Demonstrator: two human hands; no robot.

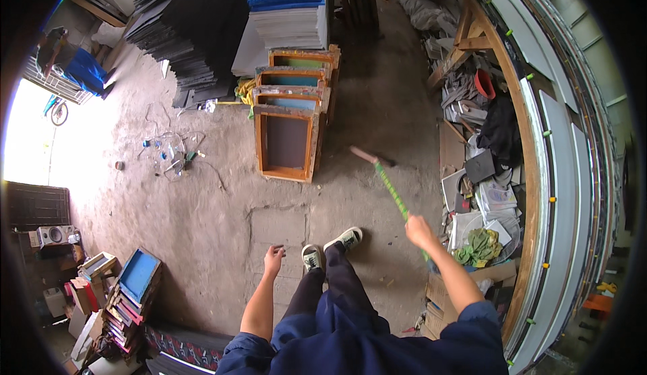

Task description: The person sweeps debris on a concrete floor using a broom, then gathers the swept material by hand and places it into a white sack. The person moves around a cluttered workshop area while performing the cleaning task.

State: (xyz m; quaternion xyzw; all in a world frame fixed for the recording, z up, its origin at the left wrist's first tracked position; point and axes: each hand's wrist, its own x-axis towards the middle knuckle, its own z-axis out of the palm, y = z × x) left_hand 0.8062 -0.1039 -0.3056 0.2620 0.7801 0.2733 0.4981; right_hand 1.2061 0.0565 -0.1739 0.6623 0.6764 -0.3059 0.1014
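My right hand (419,232) is closed round the green striped handle (393,190) of a broom. The broom's narrow pinkish head (364,154) is low over the concrete floor, ahead and to the right of my feet; I cannot tell whether it touches. My left hand (273,259) hangs free beside my left shoe (312,258), fingers apart and holding nothing. Beyond the shoes, several wooden frames (286,173) with coloured panels stand in a row, just left of the broom head.
Black sheets (195,31) and blue and white sheets (286,28) are stacked at the back. Cables and scraps (176,156) lie on the floor at left. A wooden-edged table (524,139) curves along the right, with heaped clutter (482,173) beside it. Another person (77,65) stands far left.
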